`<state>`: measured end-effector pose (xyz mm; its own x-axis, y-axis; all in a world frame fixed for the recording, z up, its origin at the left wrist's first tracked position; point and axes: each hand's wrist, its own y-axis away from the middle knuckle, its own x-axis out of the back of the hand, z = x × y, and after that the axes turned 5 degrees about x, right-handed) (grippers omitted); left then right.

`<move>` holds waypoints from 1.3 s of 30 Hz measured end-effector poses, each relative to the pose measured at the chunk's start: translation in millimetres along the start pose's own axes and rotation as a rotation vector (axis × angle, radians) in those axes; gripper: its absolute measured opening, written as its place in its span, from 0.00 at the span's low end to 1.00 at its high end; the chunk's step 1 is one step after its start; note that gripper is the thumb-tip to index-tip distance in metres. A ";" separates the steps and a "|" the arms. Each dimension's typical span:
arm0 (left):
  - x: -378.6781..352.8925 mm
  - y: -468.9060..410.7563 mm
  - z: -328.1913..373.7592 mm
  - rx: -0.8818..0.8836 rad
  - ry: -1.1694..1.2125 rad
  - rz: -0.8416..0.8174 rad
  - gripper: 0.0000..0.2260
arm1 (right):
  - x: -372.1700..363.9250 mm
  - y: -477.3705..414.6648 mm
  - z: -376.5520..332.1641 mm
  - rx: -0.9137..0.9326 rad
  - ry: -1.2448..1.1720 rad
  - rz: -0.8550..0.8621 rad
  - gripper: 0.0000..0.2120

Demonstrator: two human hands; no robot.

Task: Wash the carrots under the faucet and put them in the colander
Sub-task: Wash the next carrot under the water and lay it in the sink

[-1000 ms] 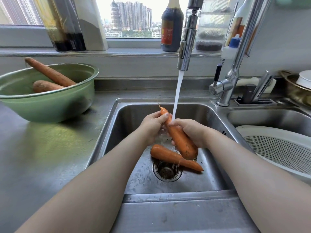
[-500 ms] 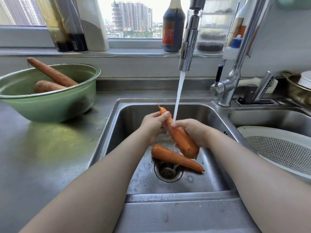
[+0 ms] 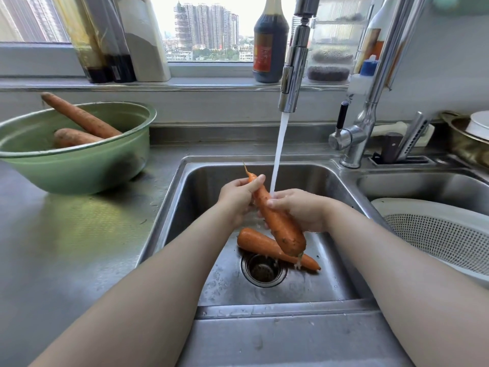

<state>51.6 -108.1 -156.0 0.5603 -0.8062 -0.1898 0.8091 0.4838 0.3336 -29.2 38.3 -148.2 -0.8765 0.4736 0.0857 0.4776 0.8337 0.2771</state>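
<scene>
One held carrot [image 3: 278,227] slants: tip up-left, thick end down-right.

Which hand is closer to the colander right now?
Right. The right hand grips the carrot on the side toward the colander; the left hand holds its tip, farther off.

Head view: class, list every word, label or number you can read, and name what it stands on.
No text is legible.
Red label on the dark bottle: too blurred.
Orange label on the white bottle: too blurred.
Small labels on the tall bottles, left sill: unreadable.
</scene>
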 end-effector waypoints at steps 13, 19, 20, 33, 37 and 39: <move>-1.0 -0.7 2.9 0.007 0.106 -0.122 0.05 | 1.0 -1.9 0.6 -0.055 -0.052 0.118 0.22; 4.2 -1.8 2.8 0.004 0.107 -0.141 0.05 | -0.2 -3.7 -0.6 -0.051 -0.067 0.050 0.20; 3.7 -1.8 2.7 0.004 0.113 -0.138 0.05 | 1.4 -3.3 -1.3 -0.067 -0.071 0.032 0.23; 0.7 1.0 3.7 0.016 0.128 -0.083 0.09 | 1.9 -3.7 -0.4 -0.048 -0.103 -0.034 0.21; -0.2 0.1 1.9 -0.009 0.078 -0.059 0.11 | -1.6 -6.2 1.2 -0.030 -0.048 0.064 0.18; -0.8 -0.2 1.3 -0.024 0.068 -0.049 0.11 | 2.0 -6.5 2.5 -0.036 -0.072 0.030 0.22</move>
<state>50.7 -108.0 -154.7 0.5304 -0.8043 -0.2679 0.8392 0.4535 0.3002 -33.9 34.5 -152.2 -0.8547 0.5185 0.0256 0.5000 0.8089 0.3094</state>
